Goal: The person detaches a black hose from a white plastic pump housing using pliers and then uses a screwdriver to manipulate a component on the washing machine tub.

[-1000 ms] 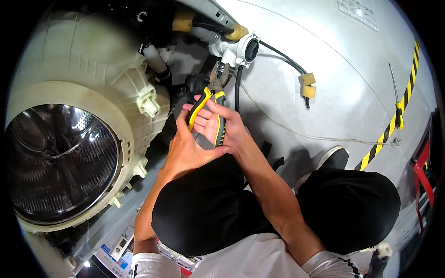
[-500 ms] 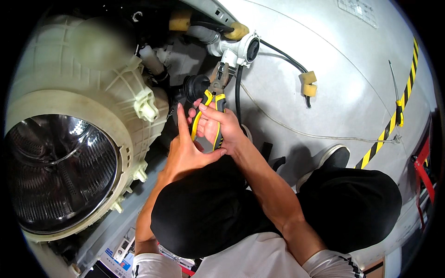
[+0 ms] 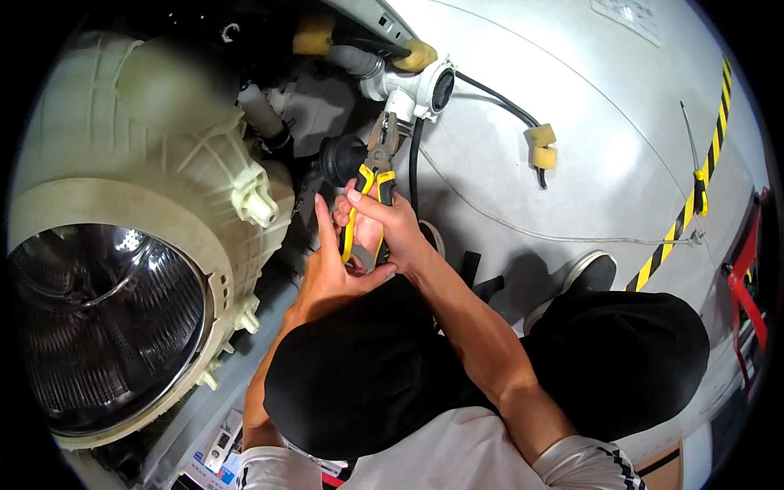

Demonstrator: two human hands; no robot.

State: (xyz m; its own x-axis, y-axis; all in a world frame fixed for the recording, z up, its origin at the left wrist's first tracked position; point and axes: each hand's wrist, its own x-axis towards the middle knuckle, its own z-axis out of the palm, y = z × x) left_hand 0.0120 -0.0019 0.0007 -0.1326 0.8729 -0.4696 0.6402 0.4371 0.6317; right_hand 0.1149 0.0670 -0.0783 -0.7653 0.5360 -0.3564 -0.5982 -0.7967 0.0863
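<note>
My right hand point(image 3: 392, 224) is wrapped round a pair of pliers point(image 3: 381, 155) with yellow and black handles. The plier jaws point away from me, at the lower spout of a white drain pump point(image 3: 400, 100). Whether they grip a clamp there I cannot tell. My left hand point(image 3: 331, 265) lies just left of the handles and near their ends, index finger stretched out and thumb spread. Beyond its fingertip sits a black ribbed rubber hose point(image 3: 341, 160). A grey corrugated hose point(image 3: 353, 59) joins the pump's far side.
At the left is a washing machine tub point(image 3: 82, 192) with a steel drum point(image 3: 114, 327). Yellow foam blocks point(image 3: 543, 147) sit on a black cable. A thin grey hose point(image 3: 523, 237) crosses the floor towards a screwdriver point(image 3: 700, 192) by striped tape point(image 3: 719, 139). A red metal frame point(image 3: 745, 278) stands far right.
The fingers of my right hand have closed in and the plier handles are slightly nearer each other. The tub appears a little lower in the view. My left hand has barely moved.
</note>
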